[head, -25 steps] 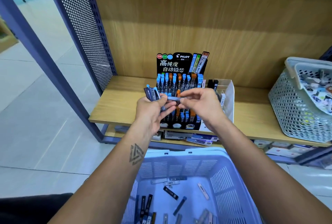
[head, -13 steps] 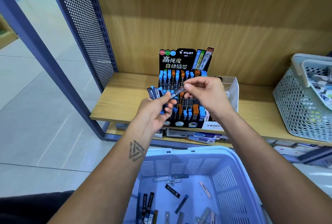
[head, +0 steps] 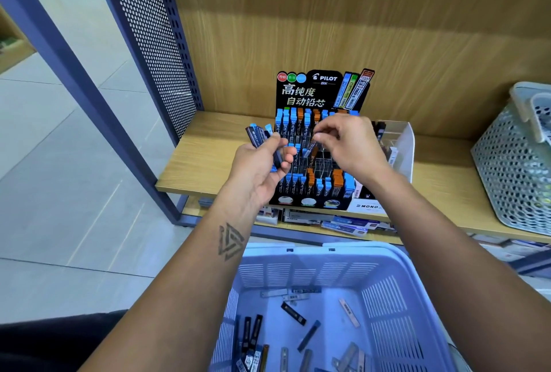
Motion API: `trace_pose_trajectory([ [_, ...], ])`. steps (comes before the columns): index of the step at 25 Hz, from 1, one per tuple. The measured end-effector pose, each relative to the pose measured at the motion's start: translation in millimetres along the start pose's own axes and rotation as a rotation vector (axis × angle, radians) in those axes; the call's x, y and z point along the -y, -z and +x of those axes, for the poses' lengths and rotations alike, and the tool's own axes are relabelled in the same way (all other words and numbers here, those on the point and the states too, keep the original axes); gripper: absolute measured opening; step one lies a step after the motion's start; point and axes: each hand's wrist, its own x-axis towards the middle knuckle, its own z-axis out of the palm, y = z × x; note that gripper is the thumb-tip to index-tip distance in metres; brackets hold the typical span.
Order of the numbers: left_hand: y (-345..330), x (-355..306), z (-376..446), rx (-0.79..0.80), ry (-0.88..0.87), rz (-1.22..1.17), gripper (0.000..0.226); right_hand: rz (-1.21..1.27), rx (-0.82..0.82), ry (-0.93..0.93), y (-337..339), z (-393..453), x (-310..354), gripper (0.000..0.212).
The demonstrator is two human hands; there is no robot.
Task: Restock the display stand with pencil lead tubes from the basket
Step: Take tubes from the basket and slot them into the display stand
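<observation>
Display stand (head: 316, 145) upright on the shelf (head: 208, 163), backed against the rear panel. Just right of the stand, touching it, a clear box (head: 402, 148); well right, a mesh basket (head: 512, 169). Before and below the stand, the basket (head: 402, 297) (loose lead tubes (head: 308, 336) inside). Directly before the stand, both hands: left hand (head: 262, 166), right hand (head: 348, 145).
</observation>
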Motion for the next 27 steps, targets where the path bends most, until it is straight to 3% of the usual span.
trace_pose_trajectory([
  [2, 1.5, 0.3, -0.7, 0.011, 0.000, 0.013, 0.022, -0.037, -0.050, 0.033, -5.5, 3.6, -1.0, 0.012],
  [11, 3.0, 1.5, -1.3, 0.046, 0.010, 0.058, 0.018, -0.253, 0.037, 0.061, -22.5, 7.0, 1.1, 0.015],
  [15, 0.6, 3.2, -4.7, 0.105, 0.034, 0.085, 0.021, -0.370, -0.053, 0.072, -19.9, 6.6, -5.8, 0.014],
  [17, -2.1, 6.6, -8.5, 0.170, 0.056, 0.138, 0.022, -0.138, -0.084, -0.019, -9.5, 2.6, -3.0, 0.013],
  [20, -9.8, 15.1, -15.2, 0.262, 0.094, 0.213, 0.018, 0.513, 0.123, -0.315, 8.8, -12.7, 6.8, 0.021],
  [22, -15.3, 21.2, -19.0, 0.312, 0.113, 0.237, 0.015, 0.693, 0.189, -0.369, 16.1, -25.2, 1.8, 0.017],
  [27, -22.1, 28.4, -21.6, 0.293, 0.196, 0.153, 0.022, 0.894, 0.067, -0.477, 35.4, -42.1, -22.7, 0.007],
])
